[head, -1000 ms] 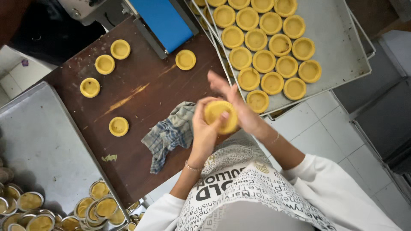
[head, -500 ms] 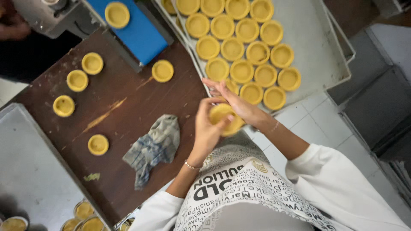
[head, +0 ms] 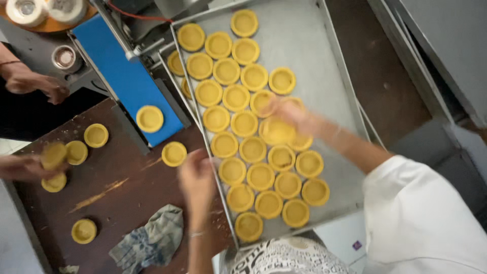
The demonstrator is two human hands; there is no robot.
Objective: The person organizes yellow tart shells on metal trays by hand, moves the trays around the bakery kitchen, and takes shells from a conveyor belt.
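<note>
Yellow tart shell [head: 276, 131] in right hand [head: 290, 112] over metal tray [head: 324, 61].

— What's the right hand [head: 291, 114] got?
— A round yellow tart shell [head: 277, 131], blurred, held flat just over the tray [head: 324, 61], among the rows of shells already lying there.
— And the left hand [head: 197, 178]?
— Nothing in it. It hovers over the dark table by the tray's edge, near a lone shell [head: 174, 153].
</note>
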